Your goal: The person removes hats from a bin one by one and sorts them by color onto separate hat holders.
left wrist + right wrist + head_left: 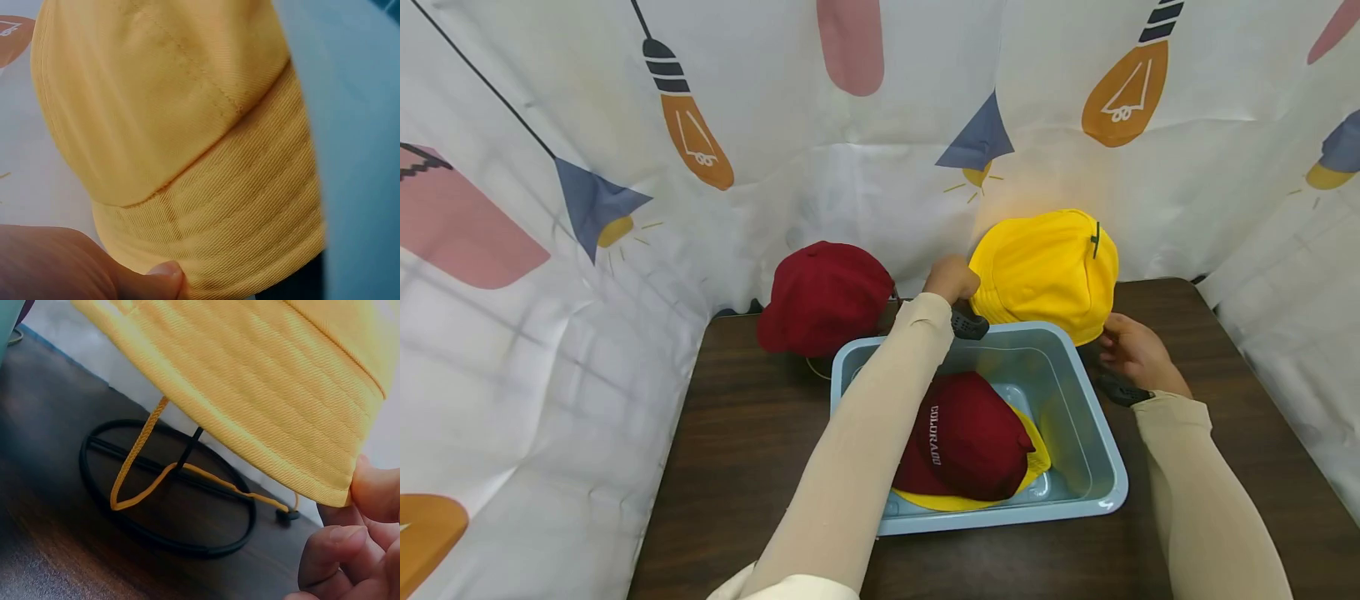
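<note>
A yellow bucket hat (1045, 267) is at the back of the table, behind the blue tub (1108, 467). Its brim is pinched on the left by my left hand (952, 279), whose thumb (165, 275) presses on the edge in the left wrist view. On the other side my right hand (1138, 354) pinches the brim between thumb and fingers (331, 550). Below the hat, the right wrist view shows a black wire stand (206, 550) with a round base and an upright rod. A yellow cord (134, 450) with a dark toggle hangs from the brim.
Inside the tub, a maroon cap (966, 437) lettered COLORADO lies on a yellow hat (1037, 454). Another maroon cap (823, 296) sits at the back left of the dark wooden table (722, 467). A patterned white curtain (850, 167) hangs behind. My left forearm crosses over the tub.
</note>
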{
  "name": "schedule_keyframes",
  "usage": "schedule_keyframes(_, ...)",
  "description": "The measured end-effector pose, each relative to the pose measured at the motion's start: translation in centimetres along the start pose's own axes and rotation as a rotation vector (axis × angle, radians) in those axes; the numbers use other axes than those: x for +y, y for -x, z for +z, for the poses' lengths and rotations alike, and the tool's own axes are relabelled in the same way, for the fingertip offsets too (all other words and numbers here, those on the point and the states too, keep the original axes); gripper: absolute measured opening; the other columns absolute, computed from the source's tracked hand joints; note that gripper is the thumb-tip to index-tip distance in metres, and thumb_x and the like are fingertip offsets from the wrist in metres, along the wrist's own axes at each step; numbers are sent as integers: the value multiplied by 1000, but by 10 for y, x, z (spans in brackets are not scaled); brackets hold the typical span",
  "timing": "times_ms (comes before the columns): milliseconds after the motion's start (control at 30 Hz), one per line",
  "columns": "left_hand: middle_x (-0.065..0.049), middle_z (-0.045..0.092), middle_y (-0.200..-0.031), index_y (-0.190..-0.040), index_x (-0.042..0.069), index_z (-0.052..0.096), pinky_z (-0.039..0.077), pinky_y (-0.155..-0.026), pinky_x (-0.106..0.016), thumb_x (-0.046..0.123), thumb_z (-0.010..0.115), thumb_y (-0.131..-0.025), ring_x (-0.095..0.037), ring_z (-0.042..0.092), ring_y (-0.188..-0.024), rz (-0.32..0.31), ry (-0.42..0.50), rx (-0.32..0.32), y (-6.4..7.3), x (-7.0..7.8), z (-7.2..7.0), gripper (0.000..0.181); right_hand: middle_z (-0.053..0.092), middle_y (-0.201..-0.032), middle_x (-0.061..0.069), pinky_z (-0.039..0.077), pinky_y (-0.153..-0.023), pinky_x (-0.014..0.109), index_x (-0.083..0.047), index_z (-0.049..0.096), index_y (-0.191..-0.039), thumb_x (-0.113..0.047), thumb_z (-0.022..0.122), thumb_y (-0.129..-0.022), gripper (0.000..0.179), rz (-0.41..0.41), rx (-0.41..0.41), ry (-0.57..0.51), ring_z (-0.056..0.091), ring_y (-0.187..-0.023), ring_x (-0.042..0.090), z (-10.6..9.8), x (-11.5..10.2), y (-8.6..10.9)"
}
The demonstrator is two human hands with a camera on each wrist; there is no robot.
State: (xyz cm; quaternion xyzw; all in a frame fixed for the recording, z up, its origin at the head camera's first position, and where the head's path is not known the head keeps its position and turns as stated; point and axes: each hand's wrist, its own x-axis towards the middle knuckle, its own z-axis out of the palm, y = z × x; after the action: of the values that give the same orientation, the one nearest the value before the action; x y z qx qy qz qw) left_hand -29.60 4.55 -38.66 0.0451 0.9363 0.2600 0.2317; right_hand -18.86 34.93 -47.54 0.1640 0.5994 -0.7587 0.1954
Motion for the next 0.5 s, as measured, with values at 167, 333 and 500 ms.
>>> schedule_keyframes(167,-5,45,-76,-93,2,64,34,-50,-26,15,49,-97,-19,42,-59,-3,-13,-6,1,0,-3,20,48,-71,-4,39,-63,27,-20,63,-88,-32,52,-108,26,35,-49,-9,42,-66,14,-1,-2,-4)
schedule_keyframes(333,-3,43,-68,-76,8,56,34,-48,-27,13,50,-97,-19,38,-53,15,-10,-9,9,2,-11,23,59,-89,-12,43,-66,26,-26,61,-105,-46,58,-102,21,17,99,-28,49,-81,10,-5,-10,4)
schedule_keyframes(500,-2,40,-70,-73,12,52,35,-50,-28,18,51,-99,-20,42,-57,47,-48,67,29,7,-25,27,55,-109,-15,42,-65,21,-33,51,-113,-52,58,-99,25,-207,485,74,52,-93,7,11,-37,24)
